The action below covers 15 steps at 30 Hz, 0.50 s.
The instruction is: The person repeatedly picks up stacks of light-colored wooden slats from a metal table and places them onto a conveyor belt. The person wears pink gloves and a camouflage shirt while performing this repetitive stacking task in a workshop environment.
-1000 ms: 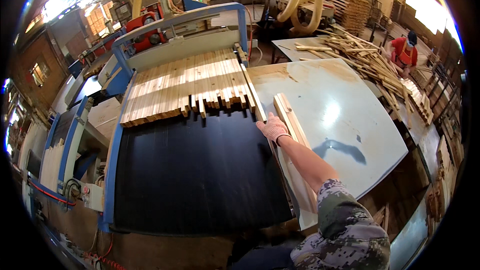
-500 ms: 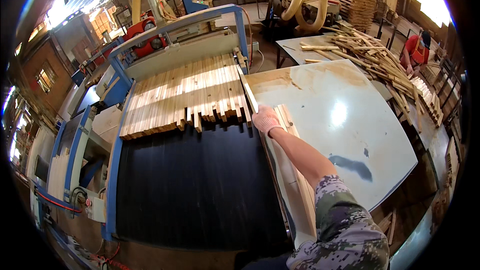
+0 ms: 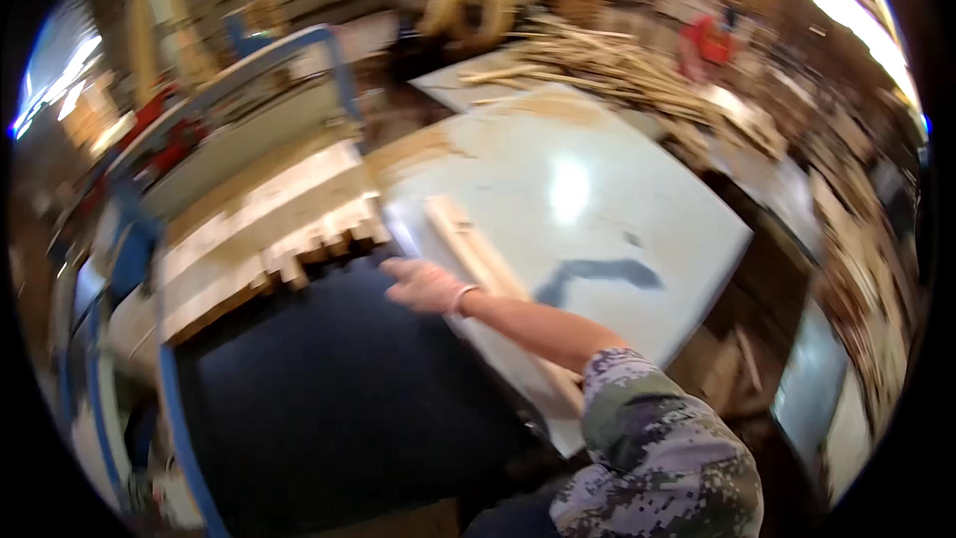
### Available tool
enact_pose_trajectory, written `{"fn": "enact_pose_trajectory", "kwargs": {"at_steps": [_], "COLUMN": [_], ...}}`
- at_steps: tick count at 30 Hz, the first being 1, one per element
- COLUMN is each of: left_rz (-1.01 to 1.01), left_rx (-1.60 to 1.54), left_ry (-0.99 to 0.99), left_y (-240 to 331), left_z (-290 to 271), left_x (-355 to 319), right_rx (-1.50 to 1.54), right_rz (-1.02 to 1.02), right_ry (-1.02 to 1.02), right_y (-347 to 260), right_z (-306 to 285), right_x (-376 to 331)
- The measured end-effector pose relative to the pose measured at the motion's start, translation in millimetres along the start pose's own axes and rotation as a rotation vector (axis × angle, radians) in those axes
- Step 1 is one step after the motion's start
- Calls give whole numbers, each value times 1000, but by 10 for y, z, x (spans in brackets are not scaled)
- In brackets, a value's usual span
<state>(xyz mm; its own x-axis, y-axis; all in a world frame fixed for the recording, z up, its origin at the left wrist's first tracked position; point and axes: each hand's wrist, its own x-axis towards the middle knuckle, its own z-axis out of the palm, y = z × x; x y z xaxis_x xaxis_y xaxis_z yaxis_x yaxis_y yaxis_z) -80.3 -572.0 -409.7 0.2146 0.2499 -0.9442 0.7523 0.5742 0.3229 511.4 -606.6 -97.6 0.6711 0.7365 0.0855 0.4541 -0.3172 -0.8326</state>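
My right hand (image 3: 426, 285), in a pale knit glove, hovers over the right edge of a black conveyor belt (image 3: 329, 408). Its fingers stretch out to the left and look apart, with nothing held; motion blurs them. Just beyond the fingertips, a row of wooden strips (image 3: 269, 219) lies side by side at the belt's far end, their near ends uneven. Beside my wrist, a few longer wooden strips (image 3: 483, 254) lie along the left edge of a pale metal-topped table (image 3: 657, 209). My left hand is out of view.
A blue machine frame (image 3: 334, 70) spans the belt's far end. A heap of loose wooden strips (image 3: 607, 65) covers the table's far side. A person in red (image 3: 705, 48) is at the far right, near more stacked wood (image 3: 846, 239).
My right hand has come away from the strip at the row's right end and moved nearer, over the belt. That strip now lies against the row. The view has swung right and blurred.
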Motion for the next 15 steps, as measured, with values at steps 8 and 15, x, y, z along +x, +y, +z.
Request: {"fn": "enact_pose_trajectory", "kwargs": {"at_steps": [8, 15], "left_rz": [118, 170], "left_rx": [426, 683], "left_ry": [-231, -363], "left_y": [1028, 944], "left_z": [442, 1273], "left_x": [122, -154], "right_rx": [400, 892], "right_rz": [180, 373], "right_ry": [-46, 813], "right_y": [-336, 287], "right_z": [-579, -898], "right_x": [-2365, -4690]}}
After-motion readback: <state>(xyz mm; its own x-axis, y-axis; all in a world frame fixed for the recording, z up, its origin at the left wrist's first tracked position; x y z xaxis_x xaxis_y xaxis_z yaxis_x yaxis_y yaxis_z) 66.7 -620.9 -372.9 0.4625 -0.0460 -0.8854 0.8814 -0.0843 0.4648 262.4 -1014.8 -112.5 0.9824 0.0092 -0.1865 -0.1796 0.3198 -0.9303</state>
